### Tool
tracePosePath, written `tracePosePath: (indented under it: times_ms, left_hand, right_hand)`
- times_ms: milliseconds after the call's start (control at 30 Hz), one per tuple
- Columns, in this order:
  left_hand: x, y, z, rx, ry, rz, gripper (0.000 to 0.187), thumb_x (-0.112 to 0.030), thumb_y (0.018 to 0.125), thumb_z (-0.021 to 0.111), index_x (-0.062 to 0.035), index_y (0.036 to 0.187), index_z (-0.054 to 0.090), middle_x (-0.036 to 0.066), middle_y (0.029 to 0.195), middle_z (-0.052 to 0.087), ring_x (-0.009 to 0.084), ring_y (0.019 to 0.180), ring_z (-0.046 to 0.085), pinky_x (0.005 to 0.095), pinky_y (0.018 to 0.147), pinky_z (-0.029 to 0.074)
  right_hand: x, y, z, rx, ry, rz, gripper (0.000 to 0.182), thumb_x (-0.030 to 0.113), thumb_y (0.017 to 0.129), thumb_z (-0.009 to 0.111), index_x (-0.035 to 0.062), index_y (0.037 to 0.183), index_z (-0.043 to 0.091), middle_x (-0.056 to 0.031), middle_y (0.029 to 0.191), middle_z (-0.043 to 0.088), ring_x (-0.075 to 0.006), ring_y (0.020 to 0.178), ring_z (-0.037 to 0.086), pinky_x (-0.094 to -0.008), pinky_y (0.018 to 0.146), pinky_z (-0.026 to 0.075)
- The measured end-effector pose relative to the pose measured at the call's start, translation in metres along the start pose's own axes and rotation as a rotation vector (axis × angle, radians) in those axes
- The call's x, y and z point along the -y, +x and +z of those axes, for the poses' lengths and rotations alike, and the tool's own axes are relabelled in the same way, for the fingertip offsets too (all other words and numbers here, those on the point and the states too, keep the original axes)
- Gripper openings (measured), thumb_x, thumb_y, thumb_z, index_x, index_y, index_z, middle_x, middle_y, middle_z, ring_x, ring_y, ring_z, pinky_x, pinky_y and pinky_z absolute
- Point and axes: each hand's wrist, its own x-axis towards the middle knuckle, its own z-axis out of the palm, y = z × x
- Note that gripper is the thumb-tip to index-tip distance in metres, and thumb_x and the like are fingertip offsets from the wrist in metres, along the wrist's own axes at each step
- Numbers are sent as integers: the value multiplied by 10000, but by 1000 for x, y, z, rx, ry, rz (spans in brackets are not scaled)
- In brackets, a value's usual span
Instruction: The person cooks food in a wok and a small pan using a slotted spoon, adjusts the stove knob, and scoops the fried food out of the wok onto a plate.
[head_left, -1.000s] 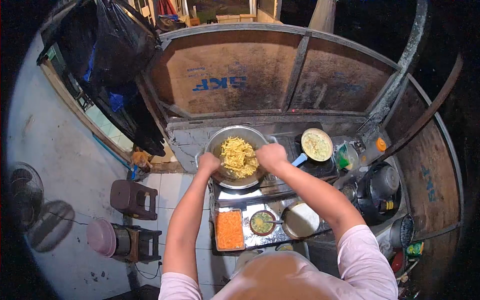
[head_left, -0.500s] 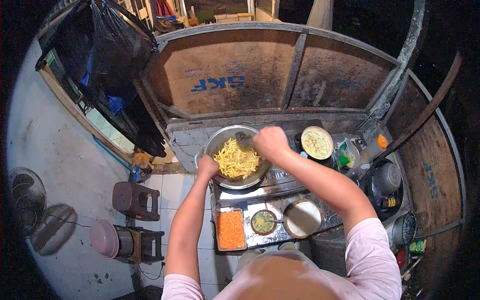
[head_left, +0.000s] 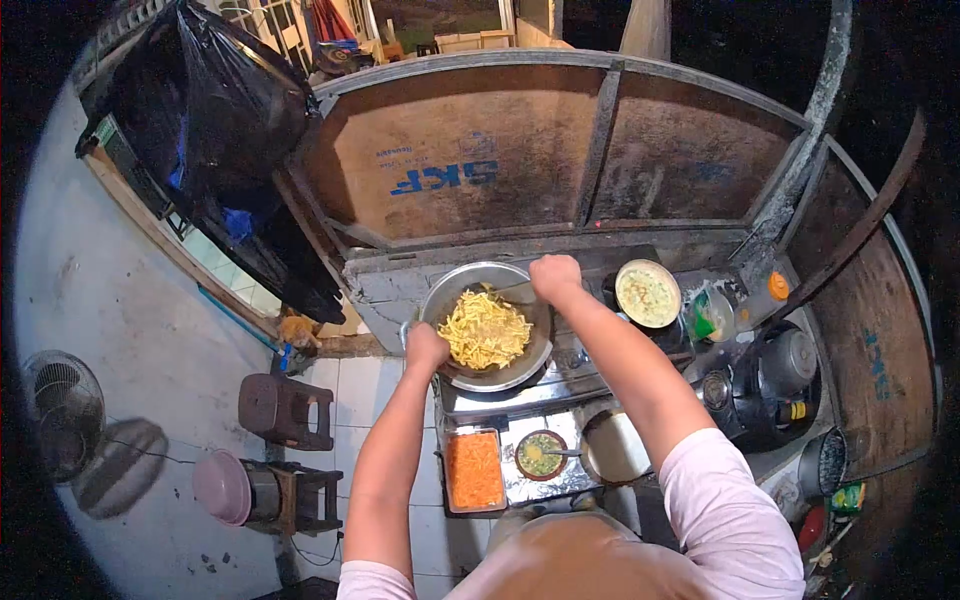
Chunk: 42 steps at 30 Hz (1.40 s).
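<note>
A wide metal wok (head_left: 536,352) sits on the stove, holding a heap of pale yellow food strips (head_left: 485,330). At the wok's left side, my left hand (head_left: 427,347) is closed on its handle. My right hand (head_left: 555,277) is closed around the handle of a spatula (head_left: 515,291), just past the wok's upper right rim. The spatula slants down to the left, and its tip reaches the far edge of the strips.
Nearer my body are a tray of orange shreds (head_left: 475,470), a bowl of green-yellow mixture (head_left: 541,455) with a spoon, and a round pale container (head_left: 612,446). A bowl of creamy food (head_left: 647,293) stands right of the wok. Wooden panels (head_left: 470,150) bound the far side.
The spatula's dark head was at the wok's upper right and now its tip lies lower among the strips. My right hand has shifted outward to the right. The whole view has shifted slightly.
</note>
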Motion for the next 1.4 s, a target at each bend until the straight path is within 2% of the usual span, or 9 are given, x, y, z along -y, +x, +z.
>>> tracePosePath:
  times_ms: [200,267,533,900,1033,1167,1267,1333,1400]
  left_hand:
    - [-13,-9,-12,-43,-5,-48,264,-86,734,634,79,939,662,282,1008,651,391,963,648,435,841,522]
    - [-15,-6,-11,-43,19,-15,246,-88,730,636,69,915,676,278,995,655,387,950,654,433,833,526]
    - [-6,15,16,44,108,24,235,-113,723,654,64,873,689,280,968,660,380,939,661,428,815,532]
    - [-6,14,20,94,153,102,259,-150,734,673,60,885,685,279,999,648,383,966,645,431,836,521]
    - [-6,9,22,61,23,67,453,-163,730,659,112,1074,556,307,1032,629,413,999,625,443,863,505]
    - [-16,2,19,63,-44,0,617,-173,721,668,134,1189,409,336,1072,603,424,1040,604,445,899,485]
    - [-20,-2,13,88,-29,26,605,-146,752,661,131,1192,352,354,1043,603,439,1005,613,450,875,497]
    - [-20,-2,13,80,-30,29,607,-146,751,661,134,1189,347,353,1043,603,440,1004,613,450,875,497]
    - [-17,-2,13,73,-30,29,609,-146,751,661,137,1185,341,351,1043,604,440,1004,613,449,875,496]
  right_hand:
    - [8,-8,-38,37,-63,-168,161,168,745,609,98,811,739,-125,870,715,-267,800,702,-379,689,558]
    - [20,-14,-45,26,-125,-266,194,174,812,568,133,855,752,-83,896,723,-249,837,704,-386,688,558]
    - [60,-68,-60,-151,-199,-527,148,178,742,605,113,707,734,-89,714,695,-220,688,685,-361,586,513]
    - [58,-29,-92,-47,-483,-317,126,188,778,610,161,738,727,8,674,665,-157,579,628,-346,418,401]
    - [75,-15,-74,87,-672,-235,96,156,760,615,153,723,703,23,599,598,-123,427,498,-307,356,307]
    - [98,3,-29,376,-966,-79,48,202,744,674,161,749,698,34,683,621,-140,494,577,-323,354,339]
    - [93,-7,-34,430,-681,-146,83,222,736,703,156,787,706,33,684,616,-134,513,584,-323,360,345]
    - [79,-16,-38,488,-538,-164,142,236,741,712,150,853,733,14,757,673,-161,641,657,-341,441,448]
    - [59,-16,-4,159,-132,128,221,237,747,700,116,927,742,-57,892,721,-227,823,702,-377,606,544]
